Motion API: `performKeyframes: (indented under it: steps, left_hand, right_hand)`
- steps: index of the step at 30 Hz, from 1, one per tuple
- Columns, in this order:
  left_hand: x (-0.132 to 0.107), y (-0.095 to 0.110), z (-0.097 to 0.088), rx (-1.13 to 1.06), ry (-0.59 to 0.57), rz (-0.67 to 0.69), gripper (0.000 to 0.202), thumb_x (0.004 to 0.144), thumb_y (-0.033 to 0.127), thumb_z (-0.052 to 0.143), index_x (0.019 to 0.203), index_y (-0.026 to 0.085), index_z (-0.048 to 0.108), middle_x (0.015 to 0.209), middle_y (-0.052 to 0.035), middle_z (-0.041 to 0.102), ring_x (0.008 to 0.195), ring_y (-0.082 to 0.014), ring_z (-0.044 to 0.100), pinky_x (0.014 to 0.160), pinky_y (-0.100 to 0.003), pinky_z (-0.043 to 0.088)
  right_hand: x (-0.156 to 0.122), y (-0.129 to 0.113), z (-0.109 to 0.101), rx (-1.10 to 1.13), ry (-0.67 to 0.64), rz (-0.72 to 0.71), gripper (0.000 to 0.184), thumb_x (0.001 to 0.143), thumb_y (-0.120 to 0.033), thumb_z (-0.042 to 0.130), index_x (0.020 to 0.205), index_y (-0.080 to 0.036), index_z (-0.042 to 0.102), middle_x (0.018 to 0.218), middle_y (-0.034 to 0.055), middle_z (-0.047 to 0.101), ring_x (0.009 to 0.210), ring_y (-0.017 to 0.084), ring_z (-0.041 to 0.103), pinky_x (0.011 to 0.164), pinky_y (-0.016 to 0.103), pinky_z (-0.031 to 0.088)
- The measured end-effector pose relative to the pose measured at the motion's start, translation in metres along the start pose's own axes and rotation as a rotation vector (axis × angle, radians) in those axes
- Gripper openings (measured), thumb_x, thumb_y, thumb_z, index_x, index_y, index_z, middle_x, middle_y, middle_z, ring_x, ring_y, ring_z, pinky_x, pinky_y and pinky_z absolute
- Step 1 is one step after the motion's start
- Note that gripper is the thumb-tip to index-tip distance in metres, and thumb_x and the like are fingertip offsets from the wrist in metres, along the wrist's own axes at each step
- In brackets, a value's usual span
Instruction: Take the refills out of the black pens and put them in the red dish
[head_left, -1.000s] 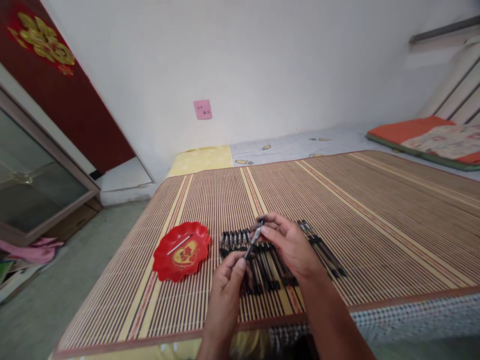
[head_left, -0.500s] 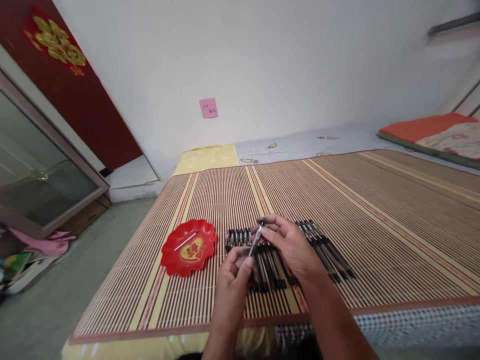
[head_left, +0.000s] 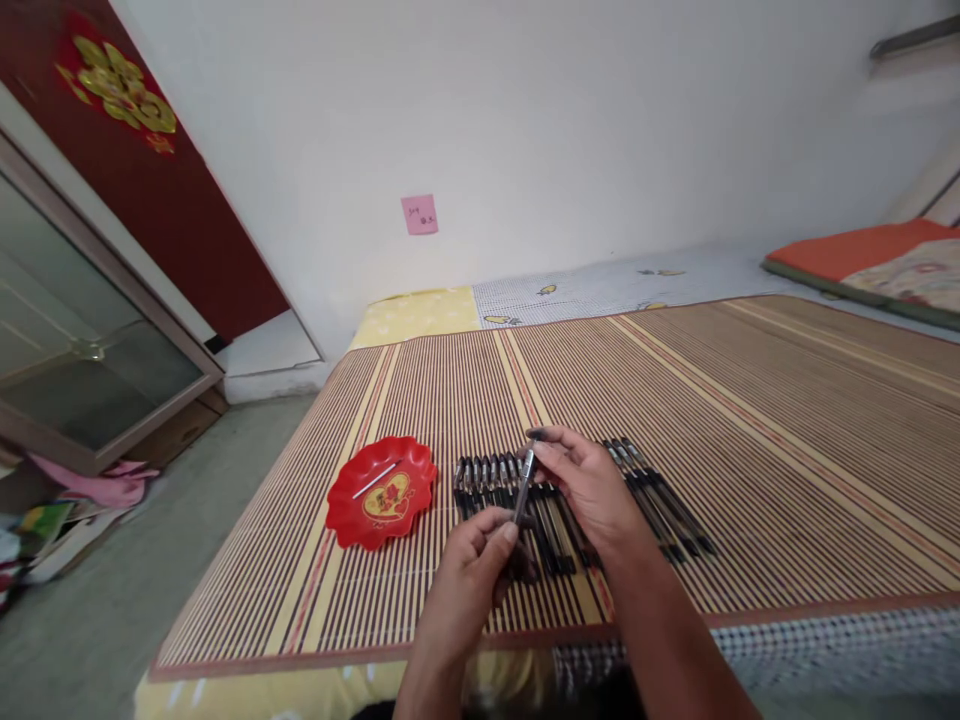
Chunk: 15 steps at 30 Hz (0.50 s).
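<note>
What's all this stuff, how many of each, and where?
Mat: one, striped brown, centre
Held pen: one, greyish, above the mat
Other pens: many, mostly black, on the mat
Plate: one, red, left of pens
Thin stick: one, white, on plate
Note: one, pink, on white wall
Decoration: one, gold on red, upper left
Folded bedding: one, mostly orange, far right
Clutter: uncountable, mixed, lower left
Left hand: one, pen's lower end
Right hand: one, pen's upper end

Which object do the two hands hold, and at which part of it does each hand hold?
One pen: the left hand pinches it near its lower end, the right hand near its upper end.
</note>
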<state>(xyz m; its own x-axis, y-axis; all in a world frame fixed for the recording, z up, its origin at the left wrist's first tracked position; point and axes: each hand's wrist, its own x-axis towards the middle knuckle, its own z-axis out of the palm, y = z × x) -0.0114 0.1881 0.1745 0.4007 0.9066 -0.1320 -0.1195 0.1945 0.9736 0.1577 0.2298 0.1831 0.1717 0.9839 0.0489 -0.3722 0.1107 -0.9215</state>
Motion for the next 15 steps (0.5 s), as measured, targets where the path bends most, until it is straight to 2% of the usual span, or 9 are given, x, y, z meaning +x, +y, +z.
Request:
performKeyframes:
  steps: [2,4,7,9,13,15]
  left_hand:
    - [-0.002,0.001,-0.001,-0.053,-0.088,-0.060,0.032,0.088,0.044,0.064,0.096,0.013,0.065,0.063,-0.0006,0.062,0.043,-0.0053,0.037,0.039,-0.017,0.020]
    - [-0.003,0.000,-0.001,-0.119,-0.131,-0.090,0.032,0.087,0.044,0.066,0.096,0.013,0.064,0.062,-0.0016,0.063,0.042,-0.0049,0.038,0.038,-0.017,0.019]
    - [-0.003,-0.001,-0.001,-0.202,-0.110,-0.081,0.031,0.085,0.042,0.069,0.095,0.014,0.063,0.064,-0.0012,0.063,0.044,-0.0055,0.043,0.038,-0.016,0.019]
    - [-0.002,-0.002,0.000,-0.203,-0.093,-0.052,0.029,0.086,0.041,0.069,0.095,0.014,0.061,0.065,-0.0006,0.062,0.045,-0.0053,0.043,0.039,-0.016,0.020]
    - [-0.001,-0.003,0.001,-0.115,-0.100,-0.019,0.030,0.087,0.043,0.066,0.093,0.014,0.060,0.067,-0.0006,0.063,0.043,-0.0045,0.036,0.039,-0.017,0.021]
    - [-0.001,-0.002,-0.002,-0.074,-0.063,-0.023,0.031,0.084,0.044,0.069,0.089,0.015,0.060,0.065,0.0019,0.059,0.044,-0.0047,0.033,0.040,-0.017,0.023]
  right_hand:
    - [-0.002,-0.002,0.000,0.042,-0.030,0.029,0.031,0.073,-0.039,0.081,0.097,-0.020,0.071,0.085,0.0034,0.074,0.065,0.013,0.061,0.062,0.025,0.050]
    - [-0.004,-0.004,0.000,0.066,-0.114,0.064,0.030,0.078,-0.041,0.077,0.100,-0.020,0.071,0.087,0.0042,0.074,0.069,0.014,0.064,0.065,0.026,0.051]
    - [-0.007,-0.005,-0.001,0.007,-0.288,0.082,0.029,0.084,-0.042,0.072,0.102,-0.020,0.072,0.089,0.0048,0.074,0.071,0.014,0.064,0.069,0.027,0.050]
    - [-0.009,-0.004,-0.001,-0.068,-0.354,0.072,0.026,0.084,-0.041,0.072,0.099,-0.019,0.072,0.087,0.0043,0.074,0.072,0.014,0.064,0.070,0.028,0.050]
    - [-0.011,-0.002,0.001,-0.144,-0.368,0.078,0.022,0.085,-0.042,0.071,0.087,-0.019,0.071,0.080,0.0020,0.072,0.070,0.013,0.063,0.069,0.028,0.049]
    - [-0.010,0.000,0.003,-0.159,-0.364,0.084,0.021,0.084,-0.041,0.071,0.089,-0.020,0.071,0.079,0.0012,0.072,0.068,0.013,0.063,0.069,0.028,0.049]
